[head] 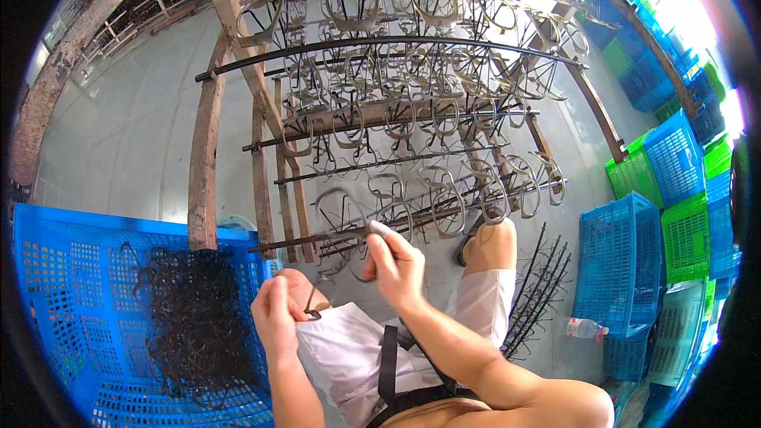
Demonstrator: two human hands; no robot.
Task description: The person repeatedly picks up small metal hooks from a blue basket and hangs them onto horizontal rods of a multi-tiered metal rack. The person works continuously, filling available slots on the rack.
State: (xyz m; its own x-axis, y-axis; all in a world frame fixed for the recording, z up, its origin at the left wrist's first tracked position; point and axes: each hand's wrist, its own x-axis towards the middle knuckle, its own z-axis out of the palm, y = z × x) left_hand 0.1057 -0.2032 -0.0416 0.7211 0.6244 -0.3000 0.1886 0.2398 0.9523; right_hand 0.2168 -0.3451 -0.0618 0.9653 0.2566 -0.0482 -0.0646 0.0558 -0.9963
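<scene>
My left hand (pixel 276 309) pinches a thin dark wire hook (pixel 313 312) above my left knee, beside the basket. Ahead of it, my right hand (pixel 395 267) grips a blurred, looped metal frame (pixel 342 193) at the near black rack bar (pixel 279 245). A pale covering (pixel 378 229) wraps one fingertip of that hand. My fingers hide the middle of the frame. To its right, several similar silvery looped frames (pixel 443 205) hang in a row along the bar.
A blue plastic basket (pixel 77 309) at left holds a tangled heap of black wire hooks (pixel 190 321). Wooden rack posts (pixel 207 160) carry more hung frames (pixel 351 6). Hooked black rods (pixel 535 297) lean at right, near a plastic bottle (pixel 585 329) and stacked crates (pixel 618 261).
</scene>
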